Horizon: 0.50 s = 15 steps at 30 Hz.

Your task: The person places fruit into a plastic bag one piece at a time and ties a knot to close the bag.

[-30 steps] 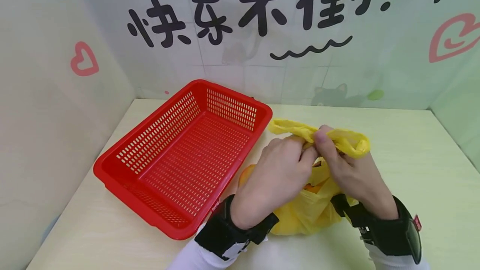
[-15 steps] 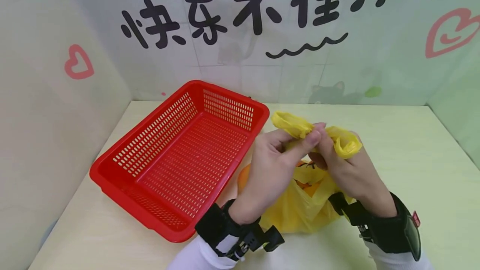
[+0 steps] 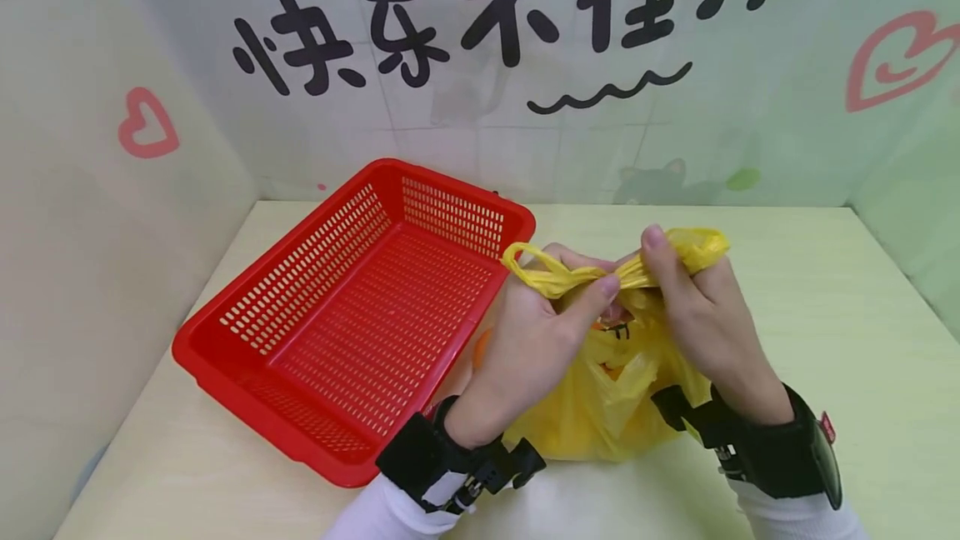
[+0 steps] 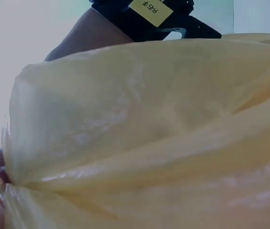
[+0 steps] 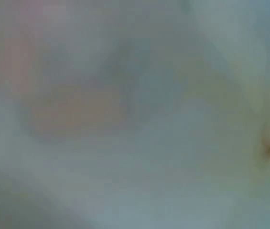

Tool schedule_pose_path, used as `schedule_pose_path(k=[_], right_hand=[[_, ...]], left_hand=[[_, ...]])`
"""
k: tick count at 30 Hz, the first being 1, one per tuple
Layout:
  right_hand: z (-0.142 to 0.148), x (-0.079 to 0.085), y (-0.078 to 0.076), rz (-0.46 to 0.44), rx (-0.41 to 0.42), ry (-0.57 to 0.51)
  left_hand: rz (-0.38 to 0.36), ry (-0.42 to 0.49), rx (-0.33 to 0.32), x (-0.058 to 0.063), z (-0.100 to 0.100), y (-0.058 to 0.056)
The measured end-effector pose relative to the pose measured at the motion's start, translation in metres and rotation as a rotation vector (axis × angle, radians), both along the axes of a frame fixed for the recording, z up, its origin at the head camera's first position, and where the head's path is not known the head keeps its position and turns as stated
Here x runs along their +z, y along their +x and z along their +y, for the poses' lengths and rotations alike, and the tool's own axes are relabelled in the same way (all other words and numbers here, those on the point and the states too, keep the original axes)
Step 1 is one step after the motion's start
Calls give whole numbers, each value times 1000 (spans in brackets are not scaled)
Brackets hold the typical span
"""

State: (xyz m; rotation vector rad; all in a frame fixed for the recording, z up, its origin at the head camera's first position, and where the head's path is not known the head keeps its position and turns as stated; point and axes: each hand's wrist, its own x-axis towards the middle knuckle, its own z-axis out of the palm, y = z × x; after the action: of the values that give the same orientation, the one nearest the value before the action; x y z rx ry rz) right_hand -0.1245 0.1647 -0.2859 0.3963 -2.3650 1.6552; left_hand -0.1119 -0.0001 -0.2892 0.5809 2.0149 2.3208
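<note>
A full yellow plastic bag (image 3: 600, 415) rests on the table, with orange showing through its upper opening. My left hand (image 3: 536, 340) pinches one twisted handle of the bag between thumb and fingers, and a loop of it sticks out to the left. My right hand (image 3: 708, 319) grips the other handle, its bunched end standing up past the thumb. Between the hands the handles cross close together. The left wrist view is mostly filled by the bag's stretched film (image 4: 139, 129). Blur covers the right wrist view, so little can be told there. What the bag holds is largely hidden.
A red slotted plastic basket (image 3: 360, 340) stands to the left of the bag, close to the left hand. Behind the pale table (image 3: 840, 315) rises a printed backdrop (image 3: 480, 148) with black characters, and side panels flank it.
Both hands have kept working the bag's handles. The left hand turned thumb-up and moved slightly left; the handle ends have spread apart. The bag stays in place.
</note>
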Motion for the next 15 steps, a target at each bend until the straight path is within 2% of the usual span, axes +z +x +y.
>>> schedule_pose_path(k=[2,6,9,11,15], right_hand=[[1,0,0,3,55,17],[6,-1,-1,2,254,71],[8,-1,-2,-26,338,131],[7,-2,-3,-27,335,157],[3,-4,-1,-84,230,114]], left_hand=[[-3,-1,25,0,1,1],[15,-26,75,-1,1,1],[32,-46,92,-1,0,1],[38,-37,79,0,-1,-1],[32,-34,30,1,-4,-2]])
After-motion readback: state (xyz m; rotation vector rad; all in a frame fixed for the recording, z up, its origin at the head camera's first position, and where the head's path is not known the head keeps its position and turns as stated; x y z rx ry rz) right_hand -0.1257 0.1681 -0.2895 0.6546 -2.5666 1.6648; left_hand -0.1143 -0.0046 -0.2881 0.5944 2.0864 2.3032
